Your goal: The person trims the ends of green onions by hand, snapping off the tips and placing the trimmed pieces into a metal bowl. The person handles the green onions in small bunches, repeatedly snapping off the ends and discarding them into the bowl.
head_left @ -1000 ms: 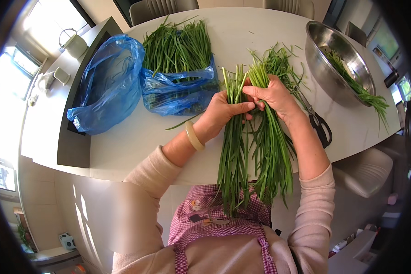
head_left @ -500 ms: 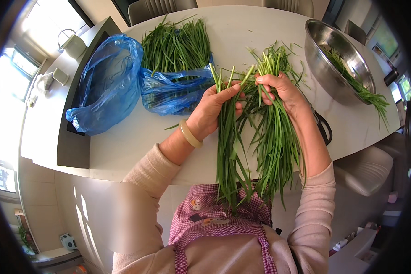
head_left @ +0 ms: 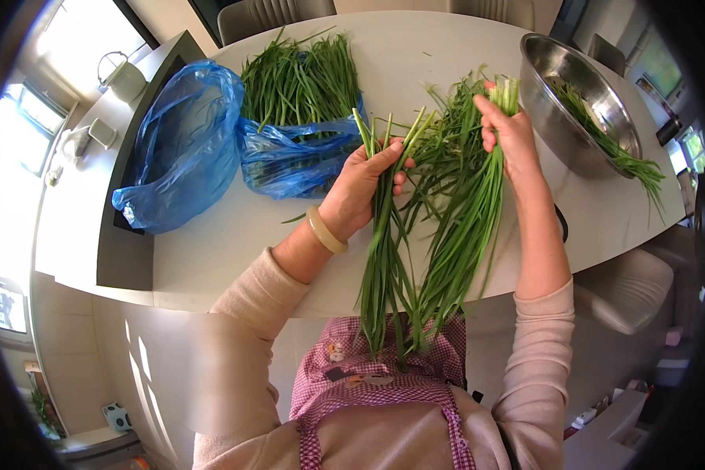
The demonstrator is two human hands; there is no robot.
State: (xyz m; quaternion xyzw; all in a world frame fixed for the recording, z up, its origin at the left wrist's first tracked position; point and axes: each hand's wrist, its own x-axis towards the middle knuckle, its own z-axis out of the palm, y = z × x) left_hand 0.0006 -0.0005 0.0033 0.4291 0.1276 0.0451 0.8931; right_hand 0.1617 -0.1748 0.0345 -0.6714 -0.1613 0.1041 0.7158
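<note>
My left hand point(head_left: 372, 172), a pale bangle on its wrist, grips a small bunch of long green chives point(head_left: 380, 235), cut ends up, leaves hanging past the table's edge. My right hand point(head_left: 507, 133), raised farther right, is closed round a thicker bunch point(head_left: 470, 227) with pale ends above the fingers. Loose greens point(head_left: 446, 141) lie between and behind them. To the left a blue bag point(head_left: 298, 157) holds a dense pile of chives point(head_left: 298, 78), beside a crumpled blue bag point(head_left: 176, 149). Behind my right forearm a black scissor handle point(head_left: 562, 219) peeks out.
A steel bowl point(head_left: 568, 149) with some chives sits at the right of the oval white table point(head_left: 211, 266). Grey chairs point(head_left: 619, 290) stand around it. A side counter point(head_left: 78, 204) with a kettle point(head_left: 124, 78) is at the left, near windows.
My right hand has moved up and right with its bunch, away from my left. My left hand has shifted slightly left, its bunch now looking thinner and more fanned at the top.
</note>
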